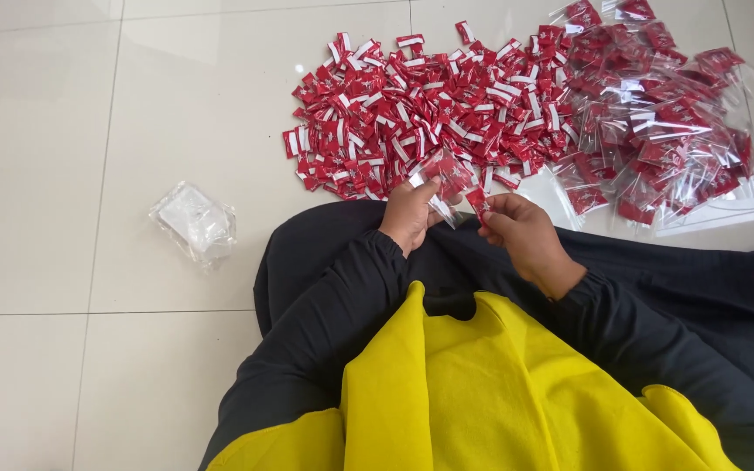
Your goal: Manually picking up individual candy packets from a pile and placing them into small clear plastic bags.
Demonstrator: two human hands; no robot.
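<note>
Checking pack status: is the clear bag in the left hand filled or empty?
Filled, at least partly: red packets show through the clear bag pinched by the left hand. The right hand holds another red packet beside it.

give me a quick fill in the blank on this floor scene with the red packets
1. The loose packets on the tile floor are white and ____.
2. The left hand holds a clear ____ with a packet inside.
3. The cloth on the person's lap is ____.
4. The crumpled clear plastic lies to the person's ____.

Missing words: red; bag; yellow; left

Glossy red foil sachets (pixel 412 113), clear shiny plastic bags (pixel 656 122), glossy smooth floor tiles (pixel 37 174), matt yellow cloth (pixel 482 392)
</note>
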